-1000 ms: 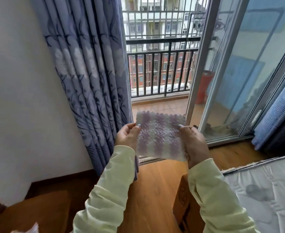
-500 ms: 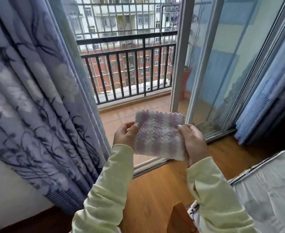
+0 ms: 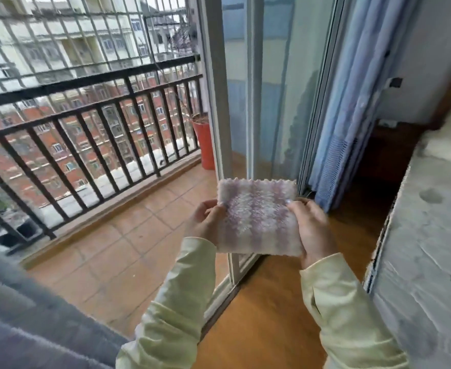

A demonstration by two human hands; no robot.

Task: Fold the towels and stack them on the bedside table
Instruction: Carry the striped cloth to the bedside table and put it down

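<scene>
Swung to the right within the past 1 second, the view now leaves the patterned curtain (image 3: 19,315) as a blur at the near left, while the balcony railing (image 3: 91,102) spans the left half and the mattress (image 3: 431,249) fills the right edge. Through the turn, the towel (image 3: 257,217) has kept its place between 2 hands.

The striped lilac-and-white towel is held up at chest height, in mid-air over the wooden floor (image 3: 259,315) and in front of the sliding glass door (image 3: 272,89). It looks already folded into a small, thick square. The left hand (image 3: 205,222) pinches its left edge, thumb on the near face and fingers curled behind. The right hand (image 3: 312,230) grips the right edge the same way. Holding both sides likely keeps the layers flat and stops the fold from springing open as it is carried.

Folding of this piece appears done — what remains is setting it on the stack. No bedside table can be made out with certainty; a dark wooden shape at the far right, beyond the blue curtain (image 3: 352,102), is too dim to name. A red pot (image 3: 204,139) stands on the balcony, well apart from the hands.
</scene>
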